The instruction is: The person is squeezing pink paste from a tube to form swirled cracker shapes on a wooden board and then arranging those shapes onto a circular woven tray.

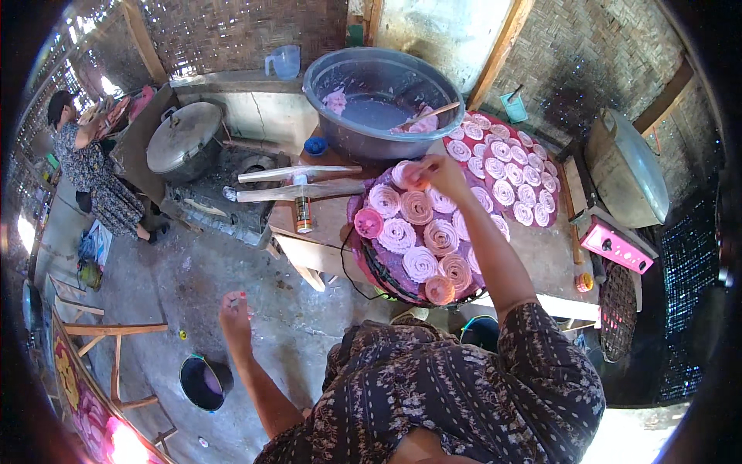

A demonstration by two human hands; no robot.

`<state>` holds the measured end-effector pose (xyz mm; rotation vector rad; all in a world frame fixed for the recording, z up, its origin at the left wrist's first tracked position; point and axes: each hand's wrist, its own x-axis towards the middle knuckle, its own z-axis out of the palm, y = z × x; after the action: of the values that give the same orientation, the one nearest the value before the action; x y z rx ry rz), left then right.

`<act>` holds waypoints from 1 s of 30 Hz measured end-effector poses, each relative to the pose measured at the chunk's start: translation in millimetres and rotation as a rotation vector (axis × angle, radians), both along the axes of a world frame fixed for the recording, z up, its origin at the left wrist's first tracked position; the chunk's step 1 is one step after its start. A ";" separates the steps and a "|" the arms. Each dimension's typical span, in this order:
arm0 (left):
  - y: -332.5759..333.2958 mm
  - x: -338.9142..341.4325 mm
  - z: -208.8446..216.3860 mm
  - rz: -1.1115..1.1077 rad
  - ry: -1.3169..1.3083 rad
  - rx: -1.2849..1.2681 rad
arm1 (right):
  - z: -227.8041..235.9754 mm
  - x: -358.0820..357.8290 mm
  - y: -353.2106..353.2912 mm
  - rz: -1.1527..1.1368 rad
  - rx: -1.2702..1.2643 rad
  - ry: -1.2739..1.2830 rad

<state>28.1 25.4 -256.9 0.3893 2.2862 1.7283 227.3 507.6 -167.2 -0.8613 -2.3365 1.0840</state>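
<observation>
My right hand (443, 176) reaches over the far edge of a round tray (358, 251) lined with purple cloth. Its fingers are closed on a reddish-pink round piece (416, 177), mostly hidden by the fingers. Several coiled noodle-like rounds (420, 264), white-pink and brownish, lie on the tray around and below that hand. A pink plastic disc (369, 223) sits at the tray's left edge, and a similar orange-pink disc (440, 290) at its near edge. Away from the table, my left hand (235, 313) is raised over the floor, fingers loosely bent and apart, with nothing visible in it.
Behind the tray stands a large grey basin (371, 147) with pink dough and a wooden stick. More coils cover a second tray (510, 166) to the right. Left are wooden pieces (309, 190), a spray can (303, 213) and a lidded pot (185, 139). A person (89, 166) stands far left.
</observation>
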 end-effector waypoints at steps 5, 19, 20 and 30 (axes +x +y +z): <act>10.8 -8.2 5.4 -0.040 -0.004 -0.001 | -32.1 22.9 79.1 -0.453 0.391 -0.238; 34.2 -19.9 5.6 -0.147 -0.012 0.008 | 33.8 147.6 54.7 -0.536 0.357 0.045; 35.4 -22.0 1.4 -0.143 -0.042 0.005 | 41.1 172.5 45.5 -0.585 0.318 0.005; 179.9 26.6 67.8 -0.560 0.318 -0.030 | -11.6 244.5 -94.2 -0.523 -0.160 0.083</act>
<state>54.7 205.3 -189.1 1.2376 2.1005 1.4154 471.9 413.4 -178.8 -1.3602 -1.8179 1.0547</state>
